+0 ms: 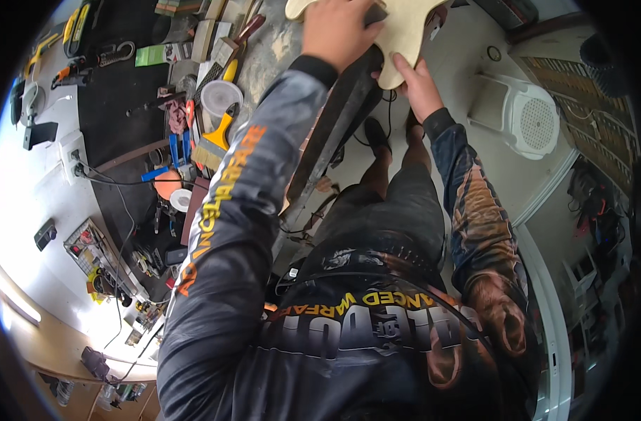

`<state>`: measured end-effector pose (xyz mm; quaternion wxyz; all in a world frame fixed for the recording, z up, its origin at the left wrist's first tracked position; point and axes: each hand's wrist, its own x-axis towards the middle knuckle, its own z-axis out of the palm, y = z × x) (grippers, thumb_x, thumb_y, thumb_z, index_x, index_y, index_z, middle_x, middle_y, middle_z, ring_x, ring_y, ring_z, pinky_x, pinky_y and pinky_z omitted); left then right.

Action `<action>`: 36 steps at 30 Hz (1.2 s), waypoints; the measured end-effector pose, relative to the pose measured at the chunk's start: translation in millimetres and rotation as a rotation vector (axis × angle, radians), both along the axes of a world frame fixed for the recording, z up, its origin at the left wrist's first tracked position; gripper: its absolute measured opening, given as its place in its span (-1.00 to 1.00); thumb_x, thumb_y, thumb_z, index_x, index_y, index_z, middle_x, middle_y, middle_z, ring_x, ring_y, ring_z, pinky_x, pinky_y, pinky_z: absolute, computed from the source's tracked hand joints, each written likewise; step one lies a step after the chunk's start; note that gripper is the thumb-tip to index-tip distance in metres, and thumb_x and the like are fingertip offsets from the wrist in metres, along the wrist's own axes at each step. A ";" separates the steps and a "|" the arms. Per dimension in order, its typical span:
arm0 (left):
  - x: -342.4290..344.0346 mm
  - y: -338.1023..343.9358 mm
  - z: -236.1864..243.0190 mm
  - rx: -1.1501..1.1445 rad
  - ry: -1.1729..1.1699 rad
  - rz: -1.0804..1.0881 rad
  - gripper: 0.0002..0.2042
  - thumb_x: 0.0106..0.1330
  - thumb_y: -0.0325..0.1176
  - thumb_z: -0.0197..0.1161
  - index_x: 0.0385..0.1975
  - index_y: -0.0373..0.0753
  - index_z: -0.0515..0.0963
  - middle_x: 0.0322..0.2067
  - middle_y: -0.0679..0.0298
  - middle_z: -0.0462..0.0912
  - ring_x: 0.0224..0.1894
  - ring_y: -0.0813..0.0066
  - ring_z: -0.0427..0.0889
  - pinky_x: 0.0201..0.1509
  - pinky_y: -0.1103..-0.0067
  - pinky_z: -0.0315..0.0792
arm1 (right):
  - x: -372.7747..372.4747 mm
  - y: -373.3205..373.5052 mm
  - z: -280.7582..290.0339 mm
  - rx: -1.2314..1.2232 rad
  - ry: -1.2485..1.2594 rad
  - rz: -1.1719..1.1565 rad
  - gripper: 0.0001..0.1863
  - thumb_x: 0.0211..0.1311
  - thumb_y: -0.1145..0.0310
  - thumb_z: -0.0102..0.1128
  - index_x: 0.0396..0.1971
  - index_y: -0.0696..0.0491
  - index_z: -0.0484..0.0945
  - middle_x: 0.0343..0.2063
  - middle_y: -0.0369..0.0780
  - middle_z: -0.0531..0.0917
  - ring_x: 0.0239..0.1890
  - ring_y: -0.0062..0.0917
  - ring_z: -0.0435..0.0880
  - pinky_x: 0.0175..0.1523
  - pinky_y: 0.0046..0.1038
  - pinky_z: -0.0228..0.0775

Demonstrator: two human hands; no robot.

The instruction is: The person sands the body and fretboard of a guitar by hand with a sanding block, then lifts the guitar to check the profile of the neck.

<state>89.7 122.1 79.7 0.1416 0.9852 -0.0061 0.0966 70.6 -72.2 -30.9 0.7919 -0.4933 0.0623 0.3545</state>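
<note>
Two bare hands were set apart on one pale, curved board point(405, 35), which lay at the far end of the person's reach, straight ahead and slightly to the right, cut off by the upper rim of the view. The right hand point(423, 90) was the nearer of the two to the person and gripped the tip of a rounded lobe, its thumb pressed flat on the upper face and its fingers curled about the edge, partly hidden. The left hand point(340, 34) was farther off and to the left, reaching over the board with its fingers bent beside a small dark block point(376, 12); whether it was clamped on that block or merely touched it could not be told. The lobe pointed near, toward the right palm, while the rest of the board spread far and to both sides; its full long axis could not be read. Left of the board stood a cluttered workbench point(268, 52), its edge running from far right to near left below the left forearm. On it, farther left, were a yellow-handled brush point(219, 133), a round whitish lid point(222, 98) and a green box point(156, 55). Well to the right, on the floor, stood a white plastic chair point(531, 123).
</note>
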 end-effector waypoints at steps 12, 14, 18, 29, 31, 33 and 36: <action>-296.6 23.9 36.6 -0.012 0.456 0.019 -0.50 0.20 -0.27 0.59 0.20 0.00 0.76 0.16 0.28 0.67 0.14 0.12 0.60 0.13 0.23 0.46 | -5.1 -4.4 -3.5 -0.002 0.008 -0.005 -0.47 0.77 0.22 0.18 0.43 0.17 0.21 0.27 -0.02 0.65 0.02 -0.19 0.91 0.13 -0.23 0.82; -248.9 23.2 32.9 -0.088 0.324 0.022 -0.53 0.23 -0.24 0.59 0.18 -0.01 0.77 0.11 0.25 0.67 0.15 0.11 0.61 0.14 0.22 0.46 | -4.1 -7.2 -5.7 -0.005 0.001 -0.019 -0.47 0.77 0.22 0.19 0.44 0.17 0.21 0.28 -0.02 0.64 0.02 -0.18 0.91 0.14 -0.23 0.82; -68.7 7.5 2.2 -0.017 -0.006 -0.082 -0.57 0.29 -0.17 0.58 0.17 -0.03 0.75 0.13 0.26 0.71 0.18 0.09 0.64 0.24 0.18 0.47 | -3.9 3.0 -5.9 0.011 0.011 -0.006 -0.43 0.75 0.20 0.22 0.44 0.18 0.20 0.31 -0.03 0.62 0.06 -0.19 0.89 0.17 -0.23 0.82; -30.6 32.7 20.5 0.215 0.224 -0.428 -0.58 0.32 -0.18 0.53 0.20 0.07 0.76 0.24 0.42 0.73 0.26 0.24 0.63 0.34 0.17 0.40 | -5.5 -3.6 -8.4 0.010 0.036 -0.054 -0.43 0.76 0.17 0.21 0.47 0.16 0.23 0.31 -0.07 0.63 0.08 -0.23 0.88 0.19 -0.25 0.79; 8.2 19.3 19.5 0.124 0.089 -0.319 -0.59 0.30 -0.23 0.53 0.18 0.06 0.78 0.27 0.44 0.73 0.27 0.20 0.63 0.38 0.15 0.39 | -3.2 0.9 -7.9 0.030 0.036 -0.043 -0.41 0.76 0.16 0.23 0.47 0.16 0.21 0.31 -0.07 0.63 0.09 -0.23 0.88 0.20 -0.25 0.78; 11.2 23.9 -0.5 0.129 0.076 -0.300 -0.58 0.27 -0.22 0.55 0.17 0.06 0.78 0.27 0.45 0.73 0.27 0.20 0.63 0.40 0.15 0.39 | -4.9 3.7 -5.0 0.030 0.043 -0.010 -0.40 0.75 0.16 0.24 0.47 0.16 0.21 0.31 -0.07 0.63 0.09 -0.23 0.88 0.21 -0.25 0.77; -12.4 31.9 -4.5 0.170 0.143 -0.396 -0.59 0.25 -0.21 0.55 0.13 0.07 0.80 0.23 0.46 0.76 0.29 0.23 0.63 0.36 0.16 0.42 | -3.9 -1.9 -19.0 0.014 -0.014 -0.012 -0.41 0.75 0.15 0.24 0.47 0.16 0.22 0.31 -0.07 0.63 0.09 -0.22 0.88 0.21 -0.26 0.77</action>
